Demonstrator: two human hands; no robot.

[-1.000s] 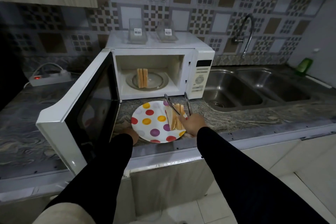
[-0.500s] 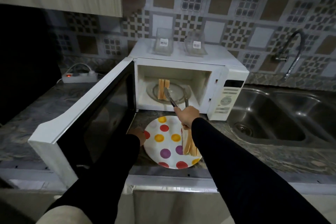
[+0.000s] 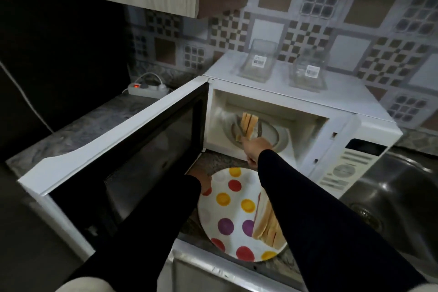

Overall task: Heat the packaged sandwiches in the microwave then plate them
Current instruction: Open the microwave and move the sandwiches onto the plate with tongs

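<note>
Two empty packages [image 3: 282, 66] atop microwave [image 3: 369, 111], open door [image 3: 132, 149] left

Both arms in plain black long sleeves, snug fit, smooth fabric, no logos, seams or cuff detail visible. Left sleeve [image 3: 147, 227] ends at the wrist just left of the polka-dot plate [image 3: 227, 211]; right sleeve [image 3: 315, 218] ends at the wrist above that plate. Left hand [image 3: 201, 179] and right hand [image 3: 254, 149] bare, no rings or watch visible. Pale cream garment patch [image 3: 87, 285] below the plate, at the bottom edge.
</note>
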